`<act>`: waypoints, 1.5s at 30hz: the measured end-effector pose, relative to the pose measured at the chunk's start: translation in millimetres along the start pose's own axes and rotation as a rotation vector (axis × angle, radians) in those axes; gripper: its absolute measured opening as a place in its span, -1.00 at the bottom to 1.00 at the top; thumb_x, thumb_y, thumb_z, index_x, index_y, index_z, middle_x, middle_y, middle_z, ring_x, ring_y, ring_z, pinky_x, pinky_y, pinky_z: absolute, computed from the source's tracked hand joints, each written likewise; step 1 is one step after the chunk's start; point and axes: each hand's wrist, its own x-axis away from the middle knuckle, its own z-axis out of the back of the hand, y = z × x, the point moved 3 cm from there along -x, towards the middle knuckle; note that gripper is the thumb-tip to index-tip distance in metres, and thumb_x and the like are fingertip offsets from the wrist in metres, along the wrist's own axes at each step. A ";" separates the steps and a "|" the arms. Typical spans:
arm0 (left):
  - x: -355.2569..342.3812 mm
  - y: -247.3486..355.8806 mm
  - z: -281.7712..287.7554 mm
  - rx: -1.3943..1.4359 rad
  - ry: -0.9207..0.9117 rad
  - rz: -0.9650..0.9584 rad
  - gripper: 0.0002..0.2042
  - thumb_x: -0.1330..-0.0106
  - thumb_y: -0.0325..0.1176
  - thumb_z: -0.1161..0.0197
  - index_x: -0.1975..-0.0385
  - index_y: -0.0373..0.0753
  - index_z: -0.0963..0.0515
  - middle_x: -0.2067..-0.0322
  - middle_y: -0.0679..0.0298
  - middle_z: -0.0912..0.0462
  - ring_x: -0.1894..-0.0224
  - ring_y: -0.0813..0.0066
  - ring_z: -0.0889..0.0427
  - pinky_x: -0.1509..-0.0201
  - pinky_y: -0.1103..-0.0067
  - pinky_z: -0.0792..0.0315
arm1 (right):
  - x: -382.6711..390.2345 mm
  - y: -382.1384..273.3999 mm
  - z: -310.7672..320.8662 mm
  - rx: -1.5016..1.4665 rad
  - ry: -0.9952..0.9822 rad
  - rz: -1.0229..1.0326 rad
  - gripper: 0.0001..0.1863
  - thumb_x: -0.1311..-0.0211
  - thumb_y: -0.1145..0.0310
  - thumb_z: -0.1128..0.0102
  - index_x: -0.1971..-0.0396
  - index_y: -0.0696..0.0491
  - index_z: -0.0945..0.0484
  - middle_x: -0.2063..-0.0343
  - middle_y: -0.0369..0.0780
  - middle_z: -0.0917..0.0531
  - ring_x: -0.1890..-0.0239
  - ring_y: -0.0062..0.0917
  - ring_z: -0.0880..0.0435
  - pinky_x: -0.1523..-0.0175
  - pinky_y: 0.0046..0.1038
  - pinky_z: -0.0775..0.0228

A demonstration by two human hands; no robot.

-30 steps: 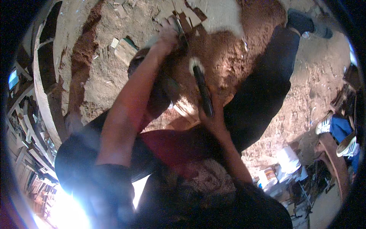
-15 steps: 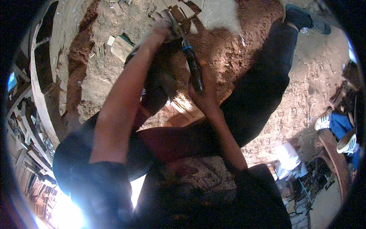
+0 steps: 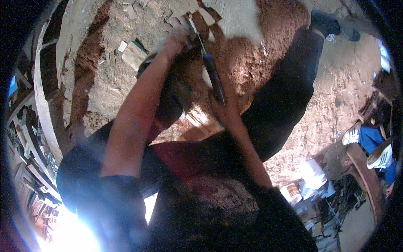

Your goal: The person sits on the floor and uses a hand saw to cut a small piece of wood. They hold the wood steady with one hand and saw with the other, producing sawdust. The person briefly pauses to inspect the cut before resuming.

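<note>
Toward the top centre of the head view, my left hand grips something greyish that I cannot make out, its fingers curled over it beside brown and pale flat pieces. My right hand, lower and right of it, is wrapped round the long black handle of a tool. The tool's thin metal shaft runs up alongside my left hand; its tip is hard to tell. Below my hands a sunlit board lies between my legs.
My outstretched leg crosses the dirt ground. Wood scraps lie nearby and pile up along the left. At right are striped shoes with blue fabric, a curved plank and white containers.
Since a second ago, the tool and my right hand have moved up, away from my body. My left hand has shifted slightly up and left, staying on what it grips.
</note>
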 end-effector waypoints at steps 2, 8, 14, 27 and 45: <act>0.7 21.2 10.9 0.049 -0.126 -0.012 -0.27 -0.16 -0.26 -0.52 -0.21 -0.35 -0.19 -0.22 -0.15 -0.29 -0.28 -0.46 -0.38 -0.26 -0.18 -0.42 | 38.0 9.6 21.8 -0.026 -0.041 -0.075 -0.33 -0.30 0.49 -0.30 -0.41 0.11 -0.31 -0.03 0.06 -0.67 -0.07 -0.17 -0.71 -0.12 -0.26 -0.52; 5.2 21.2 26.5 0.157 -0.148 0.061 -0.12 0.01 -0.19 -0.65 -0.22 -0.32 -0.18 -0.22 -0.10 -0.30 -0.29 -0.43 -0.38 -0.25 -0.16 -0.44 | -26.1 -29.6 14.8 -0.050 -0.045 -0.070 -0.33 -0.32 0.46 -0.31 -0.41 0.12 -0.32 -0.06 0.05 -0.66 -0.14 -0.21 -0.67 -0.21 -0.29 -0.47; -12.9 9.7 8.8 0.062 -0.179 -0.025 -0.10 -0.02 -0.17 -0.65 -0.26 -0.28 -0.17 -0.24 -0.07 -0.29 -0.29 -0.42 -0.40 -0.25 -0.18 -0.42 | 30.5 -1.8 11.1 -0.104 -0.024 -0.066 -0.33 -0.30 0.47 -0.34 -0.40 0.11 -0.34 -0.09 0.05 -0.64 -0.17 -0.21 -0.66 -0.24 -0.29 -0.45; -0.1 25.2 50.5 0.206 -0.204 0.067 -0.10 -0.01 -0.19 -0.63 -0.29 -0.30 -0.17 -0.22 -0.08 -0.34 -0.30 -0.32 -0.41 -0.29 -0.10 -0.43 | 65.8 34.8 21.7 -0.101 0.112 -0.060 -0.64 -0.34 0.37 -0.35 -0.08 0.15 -0.57 0.41 -0.25 -0.65 0.37 -0.62 -0.57 0.26 -0.47 -0.46; -3.3 24.7 55.8 0.546 0.070 0.217 -0.38 -0.50 0.10 0.06 -0.16 -0.41 -0.48 -0.23 -0.29 -0.47 -0.30 -0.26 -0.47 -0.38 0.03 -0.34 | -42.5 -55.7 49.7 -0.511 0.135 -0.165 -0.55 -0.52 0.10 -0.17 -0.20 0.10 -0.52 0.61 -0.46 -0.38 0.61 -0.78 -0.28 0.53 -0.60 -0.12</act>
